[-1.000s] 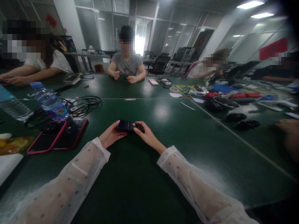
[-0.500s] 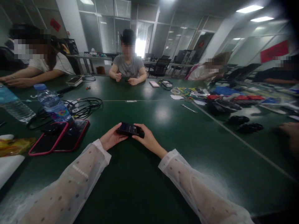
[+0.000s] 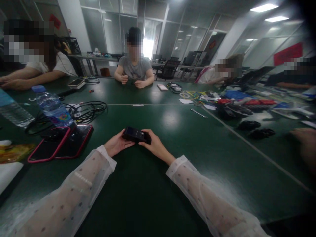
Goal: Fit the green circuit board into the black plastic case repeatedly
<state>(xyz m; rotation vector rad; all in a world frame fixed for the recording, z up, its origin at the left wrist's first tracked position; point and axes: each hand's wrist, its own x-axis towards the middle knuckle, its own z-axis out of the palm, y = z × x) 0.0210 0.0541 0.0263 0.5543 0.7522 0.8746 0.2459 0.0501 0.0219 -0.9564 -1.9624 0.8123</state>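
Between my two hands is a small black box-shaped device [image 3: 134,134] with faint light markings on its upper face; its exact kind does not show. My left hand [image 3: 116,143] grips its left end, fingers under it and thumb along the side. My right hand [image 3: 153,144] closes around the right end, thumb below and fingers on top. The device is held just above the green table [image 3: 148,184], slightly tilted. Sheer white dotted sleeves cover both of my forearms.
Left of my hands lie two red-edged phones [image 3: 81,140], a water bottle [image 3: 53,107] and coiled black cables [image 3: 95,110]. A wrench [image 3: 198,113] lies ahead to the right, near a pile of cables and tools [image 3: 237,105]. A person in grey [image 3: 134,69] sits opposite; others sit around.
My hands keep their hold on the black device with hardly any movement. The view has shifted slightly. The person opposite has raised a dark object between their hands.
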